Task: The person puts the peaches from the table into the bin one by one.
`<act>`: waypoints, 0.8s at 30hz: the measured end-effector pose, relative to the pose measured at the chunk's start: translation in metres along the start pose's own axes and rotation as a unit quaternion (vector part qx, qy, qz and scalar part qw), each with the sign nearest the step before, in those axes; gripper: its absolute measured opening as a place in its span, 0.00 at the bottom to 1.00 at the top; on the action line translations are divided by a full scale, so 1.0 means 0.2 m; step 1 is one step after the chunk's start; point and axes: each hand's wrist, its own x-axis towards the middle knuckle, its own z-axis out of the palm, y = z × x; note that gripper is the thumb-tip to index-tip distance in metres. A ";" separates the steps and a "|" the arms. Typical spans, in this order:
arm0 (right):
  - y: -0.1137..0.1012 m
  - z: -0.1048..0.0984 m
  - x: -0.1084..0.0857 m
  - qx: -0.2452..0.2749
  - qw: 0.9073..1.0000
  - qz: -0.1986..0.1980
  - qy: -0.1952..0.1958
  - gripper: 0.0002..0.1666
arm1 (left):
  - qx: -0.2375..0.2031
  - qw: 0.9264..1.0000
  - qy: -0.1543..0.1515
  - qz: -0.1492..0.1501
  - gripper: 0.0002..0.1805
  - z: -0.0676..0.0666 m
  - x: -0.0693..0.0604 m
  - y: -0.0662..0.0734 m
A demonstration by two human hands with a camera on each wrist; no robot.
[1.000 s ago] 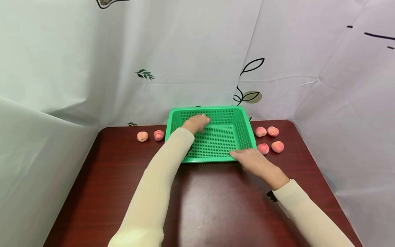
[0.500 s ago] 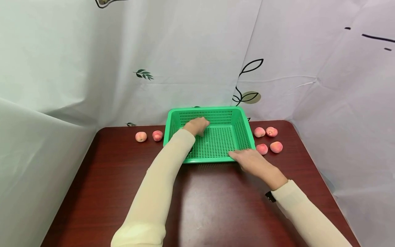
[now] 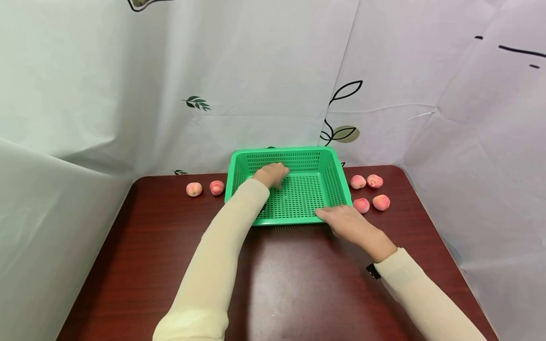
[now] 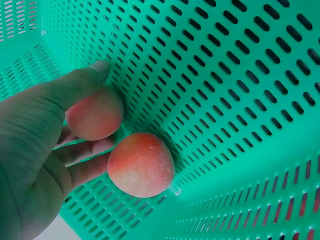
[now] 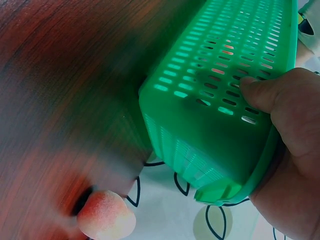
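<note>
The left hand reaches inside the green basket, toward its left end, grasping a peach with the thumb over it and fingers underneath; that loose wrap likely lets it steer a soft, round fruit without squeezing hard. A second peach sits in the basket too, just beside those fingers; I cannot tell whether it touches them.

The right hand grips the basket by its near right corner, thumb along the slotted wall, probably to brace it against sliding. Its remaining fingers are hidden.

Counting up: one basket, two peaches inside it, two peaches on the surface left of the basket and four peaches to its right, so eight in view. Both outside groups lie near the basket, presumably for easy reach. A white sheet hangs behind the basket, and two pale sleeves come in from in front of it.
</note>
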 end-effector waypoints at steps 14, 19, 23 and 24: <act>0.00 0.00 0.00 0.001 1.000 -0.002 -0.003 0.17 | -0.023 0.999 0.038 -0.017 0.38 -0.07 -0.11 -0.04; 0.00 0.00 0.00 -0.001 1.000 -0.007 0.001 0.18 | -0.049 0.998 0.036 -0.015 0.38 -0.11 -0.19 -0.06; 0.00 0.00 0.00 -0.005 1.000 -0.006 -0.003 0.18 | -0.058 0.998 0.025 -0.019 0.39 -0.13 -0.25 -0.06; 0.00 0.00 0.00 -0.005 1.000 -0.006 -0.004 0.18 | -0.058 0.998 0.024 -0.017 0.39 -0.14 -0.26 -0.06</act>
